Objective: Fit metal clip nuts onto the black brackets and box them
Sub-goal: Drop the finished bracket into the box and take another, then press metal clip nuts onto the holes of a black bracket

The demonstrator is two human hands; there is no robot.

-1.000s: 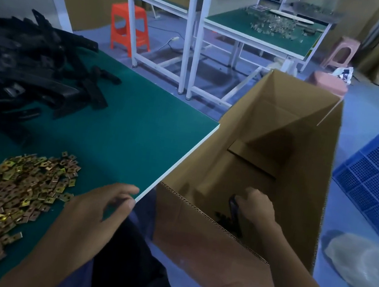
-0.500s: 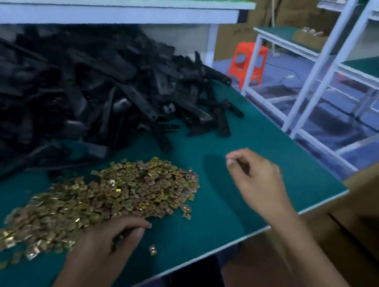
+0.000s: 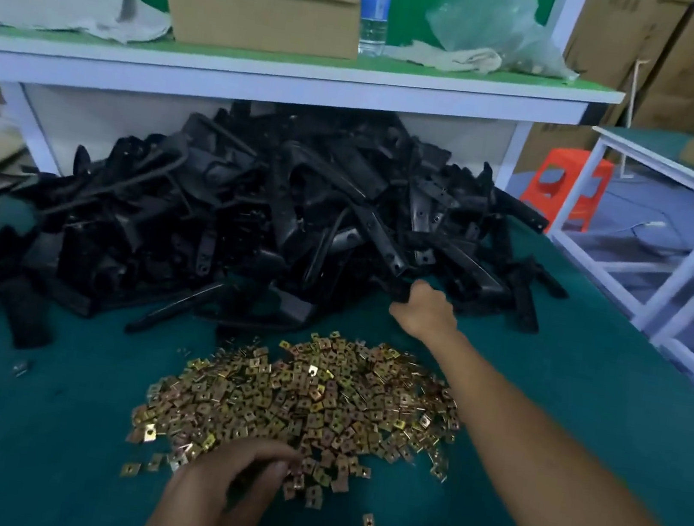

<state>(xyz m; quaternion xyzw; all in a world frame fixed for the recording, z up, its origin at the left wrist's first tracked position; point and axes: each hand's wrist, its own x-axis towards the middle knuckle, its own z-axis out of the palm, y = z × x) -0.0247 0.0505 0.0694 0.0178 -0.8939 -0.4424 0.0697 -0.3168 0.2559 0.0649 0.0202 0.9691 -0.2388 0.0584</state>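
Fingers [image 3: 412, 291] of the right hand [image 3: 425, 313] clamp round a black bracket [image 3: 393, 288] at the near edge of the bracket pile [image 3: 253, 213]; its length seems to run away up-left. Left hand [image 3: 226, 488] curls into the clip nuts [image 3: 306, 401], nearer the body. Whether it pinches 1 is hidden. The box is out of view.
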